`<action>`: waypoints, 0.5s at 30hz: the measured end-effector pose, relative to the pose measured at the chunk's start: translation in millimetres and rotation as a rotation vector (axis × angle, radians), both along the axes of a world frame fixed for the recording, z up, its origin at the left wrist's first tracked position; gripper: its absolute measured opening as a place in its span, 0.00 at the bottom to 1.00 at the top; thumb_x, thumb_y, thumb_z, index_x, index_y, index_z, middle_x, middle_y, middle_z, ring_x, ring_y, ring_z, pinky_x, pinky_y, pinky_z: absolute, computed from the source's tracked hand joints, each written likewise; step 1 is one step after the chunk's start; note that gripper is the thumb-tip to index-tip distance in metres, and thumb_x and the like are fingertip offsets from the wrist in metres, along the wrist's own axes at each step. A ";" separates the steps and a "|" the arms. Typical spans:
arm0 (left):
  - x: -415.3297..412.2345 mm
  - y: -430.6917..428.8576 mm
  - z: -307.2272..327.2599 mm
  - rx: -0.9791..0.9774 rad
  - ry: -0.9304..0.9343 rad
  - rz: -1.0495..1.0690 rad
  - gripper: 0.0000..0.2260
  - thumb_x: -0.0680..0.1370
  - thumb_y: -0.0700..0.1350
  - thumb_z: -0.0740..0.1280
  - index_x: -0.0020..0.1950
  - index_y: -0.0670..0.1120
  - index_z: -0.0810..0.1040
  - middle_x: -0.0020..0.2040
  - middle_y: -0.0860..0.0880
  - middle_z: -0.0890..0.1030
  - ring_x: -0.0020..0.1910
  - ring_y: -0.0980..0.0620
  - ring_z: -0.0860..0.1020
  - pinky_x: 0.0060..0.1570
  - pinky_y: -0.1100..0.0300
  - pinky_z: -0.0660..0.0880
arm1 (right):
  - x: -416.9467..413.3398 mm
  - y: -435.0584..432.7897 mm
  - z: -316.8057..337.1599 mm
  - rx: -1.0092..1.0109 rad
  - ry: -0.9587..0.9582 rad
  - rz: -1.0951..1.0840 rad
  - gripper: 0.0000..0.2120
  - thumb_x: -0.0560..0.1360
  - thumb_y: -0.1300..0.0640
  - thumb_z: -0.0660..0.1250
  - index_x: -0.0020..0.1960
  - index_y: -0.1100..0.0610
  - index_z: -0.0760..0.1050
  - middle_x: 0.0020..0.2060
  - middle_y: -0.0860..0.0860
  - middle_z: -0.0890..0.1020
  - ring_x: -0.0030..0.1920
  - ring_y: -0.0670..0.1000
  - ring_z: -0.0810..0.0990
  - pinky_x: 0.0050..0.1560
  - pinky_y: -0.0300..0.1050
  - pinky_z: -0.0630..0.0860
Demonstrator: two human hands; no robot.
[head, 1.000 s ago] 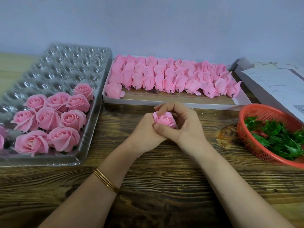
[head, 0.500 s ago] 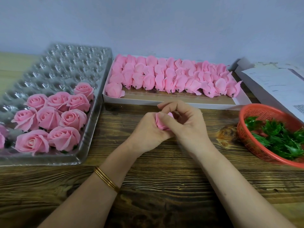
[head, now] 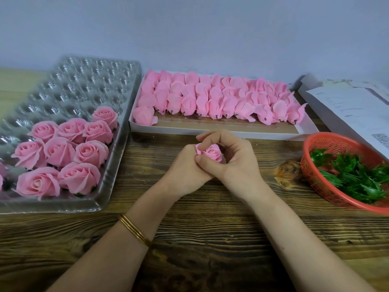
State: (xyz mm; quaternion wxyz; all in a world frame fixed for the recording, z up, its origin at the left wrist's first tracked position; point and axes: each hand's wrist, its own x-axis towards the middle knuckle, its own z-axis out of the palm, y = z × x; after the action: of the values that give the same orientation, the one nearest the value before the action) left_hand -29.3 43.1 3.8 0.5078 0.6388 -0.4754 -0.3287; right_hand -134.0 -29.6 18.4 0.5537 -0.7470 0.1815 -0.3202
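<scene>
Got both hands bunched together over the middle of the bench (head: pixel 210 239), just in front of the white box (head: pixel 210 130). Got the left hand (head: pixel 185 167) curled round the base of a small pink rose (head: pixel 211 153), gripping it from below and from the left, bloom facing up. Then the right hand (head: pixel 235 163) closing in from the other side, thumb and forefinger pinching an outer petal at the rose's left edge, remaining fingers loosely curled behind it. So neither one spread wide, both wrapped tight on the same flower. Rose tucked between the two, up off the wood and not in any tray. Can't tell what the underside of the rose looks like, totally hidden by the fingers.

Around that:
- gold bangles (head: pixel 134 230) on the left wrist
- clear dimpled plastic tray (head: pixel 84 81) on the left, with a cluster of opened-up pink roses (head: pixel 63 148) sitting at its near end
- rows of tighter pink buds (head: pixel 210 98) lying in the white box, little stubs pointing toward the front
- red mesh basket (head: pixel 311 175) on the right, holding green leafy bits (head: pixel 353 173)
- printed papers (head: pixel 347 106) behind the basket, near the wall
</scene>
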 end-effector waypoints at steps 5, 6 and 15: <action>-0.5 -0.3 0.4 -0.006 0.018 -0.017 0.04 0.75 0.36 0.72 0.46 0.44 0.82 0.43 0.48 0.84 0.44 0.52 0.82 0.47 0.57 0.79 | -0.4 -2.0 0.5 0.048 -0.002 0.055 0.12 0.63 0.65 0.73 0.43 0.53 0.77 0.50 0.49 0.81 0.54 0.47 0.80 0.55 0.39 0.74; -0.8 -0.2 1.1 -0.012 0.035 -0.019 0.05 0.75 0.35 0.72 0.47 0.43 0.82 0.43 0.47 0.84 0.45 0.51 0.82 0.47 0.56 0.79 | -0.9 -2.4 1.0 0.069 -0.009 0.067 0.12 0.63 0.65 0.74 0.43 0.53 0.77 0.50 0.49 0.81 0.54 0.47 0.80 0.56 0.40 0.75; -1.0 1.2 2.7 -0.058 0.226 -0.078 0.07 0.74 0.33 0.72 0.44 0.44 0.78 0.31 0.56 0.78 0.30 0.60 0.76 0.32 0.68 0.72 | -8.3 -8.7 10.0 0.433 -0.117 0.207 0.10 0.63 0.65 0.74 0.42 0.55 0.82 0.50 0.51 0.84 0.50 0.50 0.81 0.52 0.44 0.77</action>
State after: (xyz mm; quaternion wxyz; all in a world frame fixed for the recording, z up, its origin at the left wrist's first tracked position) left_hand -30.3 44.3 6.5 0.5633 0.5637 -0.4489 -0.4043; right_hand -142.3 -38.3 28.5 0.7402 -0.6057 0.1360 -0.2582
